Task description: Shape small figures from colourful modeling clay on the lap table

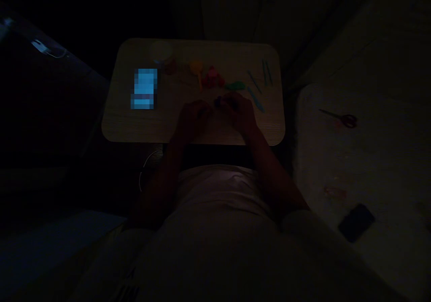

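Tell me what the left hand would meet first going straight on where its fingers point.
The left hand would probably meet the small dark piece that the right hand seems to hold; dimness leaves depth unclear.

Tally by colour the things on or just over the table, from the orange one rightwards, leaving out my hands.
Orange piece: 1
Red piece, counted as one in the dim light: 1
Green piece: 1
Slim blue tools: 4
Dark purple piece, at the right hand: 1
Total: 8
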A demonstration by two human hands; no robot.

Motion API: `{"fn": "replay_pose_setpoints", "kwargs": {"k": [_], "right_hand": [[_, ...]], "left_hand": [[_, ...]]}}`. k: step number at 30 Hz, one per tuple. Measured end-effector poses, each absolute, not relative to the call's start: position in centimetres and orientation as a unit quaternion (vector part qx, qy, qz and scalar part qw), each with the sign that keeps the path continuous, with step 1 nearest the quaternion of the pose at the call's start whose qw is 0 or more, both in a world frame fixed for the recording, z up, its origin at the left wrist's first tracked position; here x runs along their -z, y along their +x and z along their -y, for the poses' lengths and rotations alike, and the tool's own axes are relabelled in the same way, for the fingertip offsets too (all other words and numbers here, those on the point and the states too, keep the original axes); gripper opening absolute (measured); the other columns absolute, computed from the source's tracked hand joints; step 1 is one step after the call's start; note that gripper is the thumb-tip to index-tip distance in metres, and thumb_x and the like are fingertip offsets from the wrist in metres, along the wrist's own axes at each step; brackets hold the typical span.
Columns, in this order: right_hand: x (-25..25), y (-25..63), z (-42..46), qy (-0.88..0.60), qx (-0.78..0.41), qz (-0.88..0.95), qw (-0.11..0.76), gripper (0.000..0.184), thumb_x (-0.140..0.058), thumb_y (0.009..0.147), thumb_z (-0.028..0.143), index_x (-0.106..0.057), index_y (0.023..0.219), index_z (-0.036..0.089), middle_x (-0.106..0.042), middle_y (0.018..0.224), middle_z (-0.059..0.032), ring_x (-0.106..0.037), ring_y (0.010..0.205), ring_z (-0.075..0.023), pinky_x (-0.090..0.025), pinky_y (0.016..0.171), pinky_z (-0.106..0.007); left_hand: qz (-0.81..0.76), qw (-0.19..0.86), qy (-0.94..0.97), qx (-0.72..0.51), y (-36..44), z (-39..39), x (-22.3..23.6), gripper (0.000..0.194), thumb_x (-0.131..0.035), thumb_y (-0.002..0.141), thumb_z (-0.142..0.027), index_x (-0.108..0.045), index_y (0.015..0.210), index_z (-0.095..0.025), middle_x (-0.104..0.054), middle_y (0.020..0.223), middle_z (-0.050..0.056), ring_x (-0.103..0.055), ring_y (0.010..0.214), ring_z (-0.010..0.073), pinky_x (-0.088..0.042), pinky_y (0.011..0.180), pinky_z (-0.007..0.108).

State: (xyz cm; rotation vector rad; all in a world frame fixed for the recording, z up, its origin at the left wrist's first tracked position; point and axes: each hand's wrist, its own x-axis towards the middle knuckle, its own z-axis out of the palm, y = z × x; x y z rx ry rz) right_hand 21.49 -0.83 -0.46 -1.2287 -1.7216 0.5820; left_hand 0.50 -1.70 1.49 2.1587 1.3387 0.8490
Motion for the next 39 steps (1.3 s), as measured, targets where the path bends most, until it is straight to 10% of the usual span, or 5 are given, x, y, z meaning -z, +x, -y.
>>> {"fn": "replay_pose_setpoints", "kwargs": {"k": [39], "right_hand": [[0.02, 21.45, 0.96, -0.510, -0.241, 0.695, 0.446, 0.038, -0.059, 0.102, 0.059, -0.072, 0.099, 0.024, -0.074, 0.088, -0.0048, -0.066, 0.078, -0.0239, -0.051, 0.072, -0.037]], "left_hand": [[-0.480, 0.233, 0.783, -0.320, 0.45, 1.69, -1.45, 0.022, -0.053, 0.100, -0.034, -0.068, 0.092, -0.021, -0.074, 0.096, 0.007, -0.069, 0.092, 0.0245, -0.052, 0.092, 0.037]]}}
